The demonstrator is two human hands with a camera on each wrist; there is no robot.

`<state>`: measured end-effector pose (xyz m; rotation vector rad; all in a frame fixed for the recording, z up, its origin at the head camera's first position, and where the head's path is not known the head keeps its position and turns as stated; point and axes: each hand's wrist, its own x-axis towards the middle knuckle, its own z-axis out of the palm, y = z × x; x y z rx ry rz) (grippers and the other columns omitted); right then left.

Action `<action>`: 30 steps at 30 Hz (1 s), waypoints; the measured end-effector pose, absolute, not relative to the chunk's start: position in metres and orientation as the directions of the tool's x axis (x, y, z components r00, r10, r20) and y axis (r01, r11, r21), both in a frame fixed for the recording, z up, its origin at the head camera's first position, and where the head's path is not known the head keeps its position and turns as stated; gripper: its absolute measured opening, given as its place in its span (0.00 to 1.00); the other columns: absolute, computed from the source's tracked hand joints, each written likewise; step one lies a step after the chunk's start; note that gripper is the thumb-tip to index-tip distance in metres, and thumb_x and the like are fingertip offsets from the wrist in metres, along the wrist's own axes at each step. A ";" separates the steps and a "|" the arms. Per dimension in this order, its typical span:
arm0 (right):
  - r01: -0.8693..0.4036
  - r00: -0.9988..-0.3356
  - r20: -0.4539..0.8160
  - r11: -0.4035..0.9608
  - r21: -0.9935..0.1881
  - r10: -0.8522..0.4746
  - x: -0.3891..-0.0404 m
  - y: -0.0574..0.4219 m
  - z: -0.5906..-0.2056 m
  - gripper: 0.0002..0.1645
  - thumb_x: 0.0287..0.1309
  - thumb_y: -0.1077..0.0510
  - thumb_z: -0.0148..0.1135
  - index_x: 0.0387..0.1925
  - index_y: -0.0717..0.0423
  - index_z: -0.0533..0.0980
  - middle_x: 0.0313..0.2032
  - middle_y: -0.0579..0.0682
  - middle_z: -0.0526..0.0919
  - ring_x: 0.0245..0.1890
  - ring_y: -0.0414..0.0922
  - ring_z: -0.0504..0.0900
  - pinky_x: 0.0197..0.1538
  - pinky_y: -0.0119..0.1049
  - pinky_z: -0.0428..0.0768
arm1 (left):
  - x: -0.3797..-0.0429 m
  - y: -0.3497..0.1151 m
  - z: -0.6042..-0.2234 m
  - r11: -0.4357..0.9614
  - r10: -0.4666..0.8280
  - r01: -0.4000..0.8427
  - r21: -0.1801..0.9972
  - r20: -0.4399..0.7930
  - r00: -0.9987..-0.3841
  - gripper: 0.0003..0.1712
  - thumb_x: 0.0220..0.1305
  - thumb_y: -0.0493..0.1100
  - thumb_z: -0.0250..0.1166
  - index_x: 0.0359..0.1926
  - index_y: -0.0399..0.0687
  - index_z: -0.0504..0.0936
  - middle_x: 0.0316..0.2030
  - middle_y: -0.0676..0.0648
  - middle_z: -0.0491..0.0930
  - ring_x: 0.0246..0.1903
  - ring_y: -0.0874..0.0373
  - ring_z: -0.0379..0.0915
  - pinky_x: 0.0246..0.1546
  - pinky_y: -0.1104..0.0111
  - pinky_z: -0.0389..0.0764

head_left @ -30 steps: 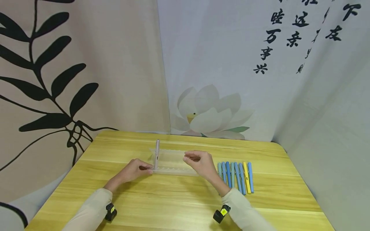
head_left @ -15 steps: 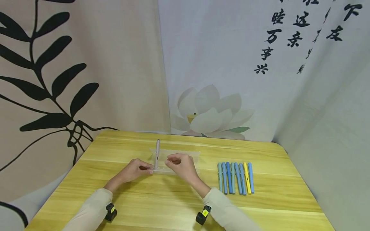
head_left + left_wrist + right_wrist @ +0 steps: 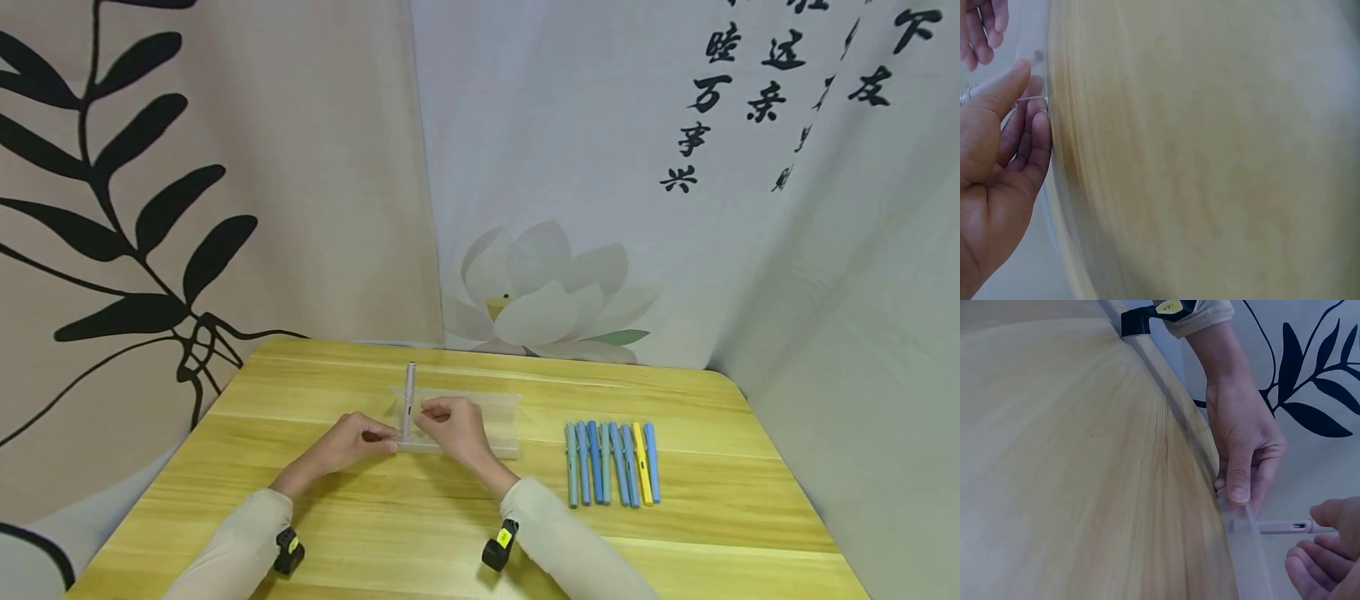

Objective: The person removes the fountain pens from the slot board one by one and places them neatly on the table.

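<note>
A clear plastic rack (image 3: 497, 421) with a low front strip lies on the table. A pale pinkish pen (image 3: 408, 396) stands upright at its left end. My left hand (image 3: 352, 442) pinches the rack's left front corner between thumb and fingers; in the left wrist view, the thumb (image 3: 1010, 87) lies over the clear edge. My right hand (image 3: 455, 429) is just right of the pen, fingers loosely bent and nothing visible in them. In the right wrist view, its thumb (image 3: 1335, 512) overlaps the pen (image 3: 1282, 527); the head view shows a small gap between them.
To the right, several capped pens lie side by side in a row: blue ones (image 3: 595, 462), greenish ones (image 3: 572, 467) and one yellow pen (image 3: 642, 467). The wooden table (image 3: 360, 533) ends at a printed curtain (image 3: 337, 167) behind.
My right hand has moved left along the rack, from its right end to beside the upright pen. The left hand has stayed at the corner. The pen looks unmoved.
</note>
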<state>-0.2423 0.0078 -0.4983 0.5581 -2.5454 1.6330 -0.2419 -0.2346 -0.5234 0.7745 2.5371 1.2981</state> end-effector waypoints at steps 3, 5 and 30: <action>-0.332 -0.933 0.247 0.367 -0.869 -0.261 -0.245 0.003 -0.501 0.15 0.63 0.56 0.72 0.46 0.63 0.87 0.38 0.51 0.91 0.35 0.38 0.88 0.36 0.29 0.84 | -0.241 -0.235 -0.524 0.480 0.530 0.362 0.799 0.065 -0.845 0.17 0.71 0.47 0.67 0.53 0.41 0.88 0.48 0.44 0.88 0.41 0.61 0.84 0.40 0.70 0.83; -0.321 -0.936 0.236 0.362 -0.875 -0.259 -0.247 0.001 -0.503 0.15 0.63 0.56 0.72 0.46 0.63 0.87 0.38 0.51 0.91 0.34 0.37 0.88 0.35 0.28 0.84 | -0.241 -0.235 -0.524 0.481 0.531 0.361 0.799 0.062 -0.845 0.17 0.71 0.47 0.67 0.53 0.41 0.88 0.48 0.44 0.88 0.42 0.61 0.84 0.41 0.70 0.83; -0.307 -0.947 0.239 0.384 -0.871 -0.214 -0.255 -0.018 -0.512 0.06 0.61 0.60 0.73 0.37 0.60 0.88 0.33 0.50 0.90 0.30 0.36 0.86 0.31 0.28 0.82 | -0.241 -0.234 -0.521 0.499 0.531 0.381 0.778 0.072 -0.844 0.17 0.71 0.46 0.67 0.53 0.40 0.88 0.49 0.43 0.87 0.46 0.56 0.85 0.42 0.70 0.84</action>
